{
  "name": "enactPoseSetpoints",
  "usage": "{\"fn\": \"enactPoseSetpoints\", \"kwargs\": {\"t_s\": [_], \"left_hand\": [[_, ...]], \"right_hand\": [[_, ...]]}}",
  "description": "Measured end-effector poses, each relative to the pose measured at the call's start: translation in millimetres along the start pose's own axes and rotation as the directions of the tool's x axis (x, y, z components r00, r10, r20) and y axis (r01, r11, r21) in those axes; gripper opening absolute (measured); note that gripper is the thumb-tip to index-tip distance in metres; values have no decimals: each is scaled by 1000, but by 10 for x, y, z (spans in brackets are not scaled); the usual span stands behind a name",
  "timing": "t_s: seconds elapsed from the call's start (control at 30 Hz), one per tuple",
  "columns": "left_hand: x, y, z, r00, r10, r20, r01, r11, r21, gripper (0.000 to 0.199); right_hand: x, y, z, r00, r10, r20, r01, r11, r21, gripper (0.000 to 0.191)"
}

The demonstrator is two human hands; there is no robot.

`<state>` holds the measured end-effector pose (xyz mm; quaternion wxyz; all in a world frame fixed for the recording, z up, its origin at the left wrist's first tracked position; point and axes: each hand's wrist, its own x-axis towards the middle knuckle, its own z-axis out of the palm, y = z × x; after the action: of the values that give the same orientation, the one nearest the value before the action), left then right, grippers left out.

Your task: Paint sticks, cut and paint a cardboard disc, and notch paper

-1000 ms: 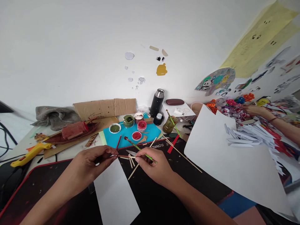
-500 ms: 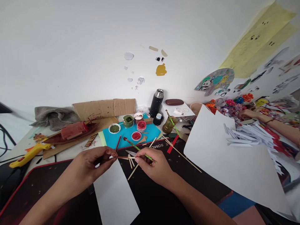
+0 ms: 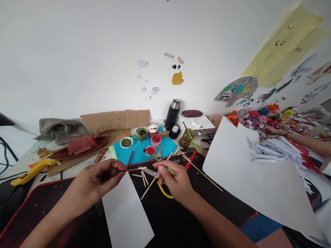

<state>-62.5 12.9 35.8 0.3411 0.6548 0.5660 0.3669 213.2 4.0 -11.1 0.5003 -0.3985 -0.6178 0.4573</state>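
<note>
My left hand [image 3: 103, 177] pinches a thin stick [image 3: 134, 169], reddish-brown near the fingers and pale at its far end. My right hand [image 3: 174, 177] grips a green paintbrush [image 3: 156, 158], its bristles at the small lid of red paint [image 3: 151, 151]. That lid lies on a blue sheet [image 3: 121, 153] beside an open red paint jar [image 3: 156, 138] and a green one [image 3: 141, 133]. Yellow-handled scissors [image 3: 164, 191] lie partly under my right hand. Short pale sticks [image 3: 143, 178] rest on the black mat between my hands. White paper [image 3: 128, 213] lies below my left hand.
A red model boat [image 3: 82, 144] and a yellow glue gun [image 3: 32, 172] are at the left. A black flask [image 3: 173, 115] and a murky brush jar [image 3: 186, 138] stand at the back. Large white paper [image 3: 248, 172] covers the right, where another person's arm [image 3: 302, 139] reaches over craft pieces.
My right hand has come away from the stick, and the brush tip has moved up and right to the red paint lid. The stick's pale end and the yellow scissor handle now show.
</note>
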Motion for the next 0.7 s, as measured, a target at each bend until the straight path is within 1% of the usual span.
{"fn": "enactPoseSetpoints", "kwargs": {"t_s": [0.07,0.1,0.17,0.23,0.33,0.4,0.47,0.57,0.7], "left_hand": [[10,-21,-2,999,23,25,-24,999,35,36],[15,-41,0,999,33,17,-34,998,55,35],[20,-91,6,998,45,-32,-41,995,95,35],[21,-142,13,996,49,-80,-37,990,139,34],[22,-199,31,985,98,-140,-64,971,230,31],[27,-225,50,967,183,-176,-124,945,303,27],[33,-245,74,939,287,-188,-202,905,375,25],[29,-257,102,895,420,-152,-308,826,471,22],[-4,-240,101,848,520,-100,-392,743,542,19]], "right_hand": [[4,-36,-41,996,17,-83,-11,997,75,38],[4,-61,-61,992,18,-125,-4,994,106,41],[-4,-118,-93,981,-3,-196,32,988,148,44],[-25,-173,-106,972,-39,-232,80,982,170,44],[-66,-226,-80,968,-89,-236,140,968,207,42],[-84,-242,-40,968,-119,-219,169,959,226,42],[-88,-250,7,970,-139,-197,185,954,237,41],[-73,-253,66,975,-151,-164,189,950,248,40],[-47,-232,86,982,-122,-146,154,962,226,43]]}}
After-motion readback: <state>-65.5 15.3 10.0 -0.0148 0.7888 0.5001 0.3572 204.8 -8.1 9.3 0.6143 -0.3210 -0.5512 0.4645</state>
